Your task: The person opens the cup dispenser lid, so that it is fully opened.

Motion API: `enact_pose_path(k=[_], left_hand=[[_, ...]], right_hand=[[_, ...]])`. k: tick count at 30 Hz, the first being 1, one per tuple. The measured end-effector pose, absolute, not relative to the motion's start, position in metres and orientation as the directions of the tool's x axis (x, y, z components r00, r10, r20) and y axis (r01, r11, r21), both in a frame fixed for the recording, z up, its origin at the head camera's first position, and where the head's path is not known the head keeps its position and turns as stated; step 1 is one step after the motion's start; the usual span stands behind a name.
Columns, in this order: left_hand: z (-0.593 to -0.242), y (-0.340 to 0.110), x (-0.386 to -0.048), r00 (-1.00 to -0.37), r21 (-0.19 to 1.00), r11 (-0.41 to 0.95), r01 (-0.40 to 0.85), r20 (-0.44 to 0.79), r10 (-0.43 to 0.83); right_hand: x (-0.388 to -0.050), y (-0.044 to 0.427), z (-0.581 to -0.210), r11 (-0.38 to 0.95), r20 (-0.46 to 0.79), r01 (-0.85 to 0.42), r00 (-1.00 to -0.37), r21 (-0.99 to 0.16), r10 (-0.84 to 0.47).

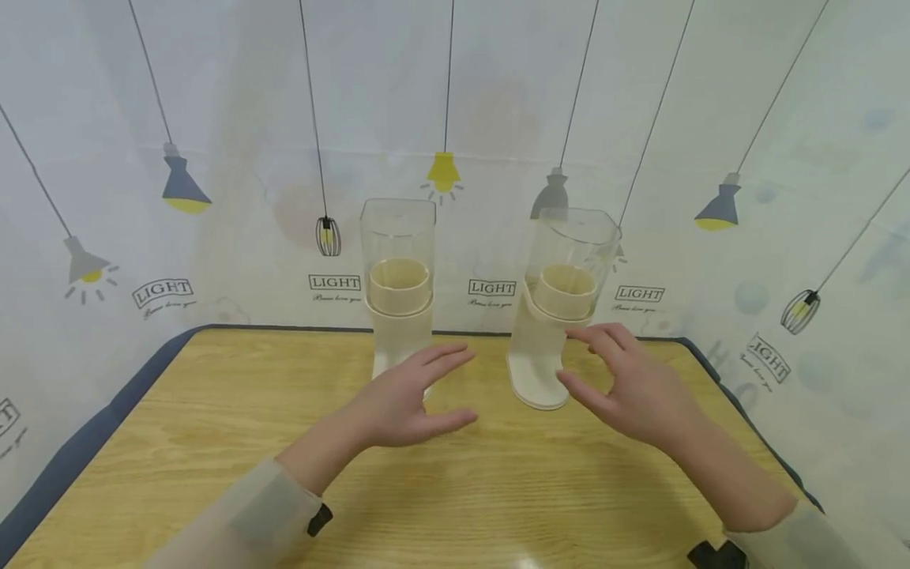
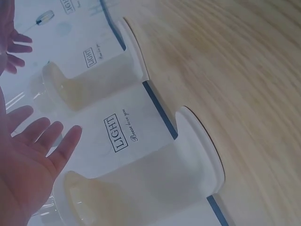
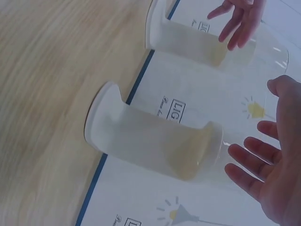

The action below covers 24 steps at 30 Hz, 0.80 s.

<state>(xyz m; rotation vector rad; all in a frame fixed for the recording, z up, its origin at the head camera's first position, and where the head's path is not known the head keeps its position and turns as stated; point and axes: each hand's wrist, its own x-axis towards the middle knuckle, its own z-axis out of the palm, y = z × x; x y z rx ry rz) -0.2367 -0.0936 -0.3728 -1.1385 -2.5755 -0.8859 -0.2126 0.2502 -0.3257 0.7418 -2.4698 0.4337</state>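
Observation:
Two matching white stands with clear, open-topped containers stand upright side by side at the table's back edge. The left container (image 1: 398, 229) and right container (image 1: 577, 225) each have a cream ring-shaped part at the bottom, above a curved white base. My left hand (image 1: 405, 399) is held in front of the left stand (image 1: 402, 336), fingers extended and thumb apart, hiding part of its base. Beside the right stand (image 1: 536, 356) is my right hand (image 1: 640, 387), fingers loosely bent with nothing in them. Whether its fingertips touch the stand, I cannot tell.
The wooden table (image 1: 498, 490) has a dark blue edge (image 1: 142, 371). Behind it hangs a pale cloth (image 1: 235, 158) printed with lamps and the word LIGHT. Dark straps (image 1: 320, 519) show at both sleeve cuffs.

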Motion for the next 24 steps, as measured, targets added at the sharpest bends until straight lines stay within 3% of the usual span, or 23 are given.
enact_pose_path(k=[7,12,24], left_hand=[[-0.364,-0.077,-0.249,-0.717,0.496,0.529,0.688,0.352,0.602],[-0.355,-0.06,-0.259,-0.715,0.526,0.507,0.683,0.34,0.611],[-0.339,-0.026,-0.295,-0.755,0.639,0.461,0.616,0.309,0.579]], right_hand=[[-0.225,0.269,-0.303,0.815,0.671,-0.565,-0.656,-0.132,-0.346],[-0.235,0.278,-0.283,0.823,0.733,-0.537,-0.633,-0.184,-0.249],[-0.271,0.27,-0.234,0.795,0.671,-0.452,-0.738,-0.404,-0.078]])
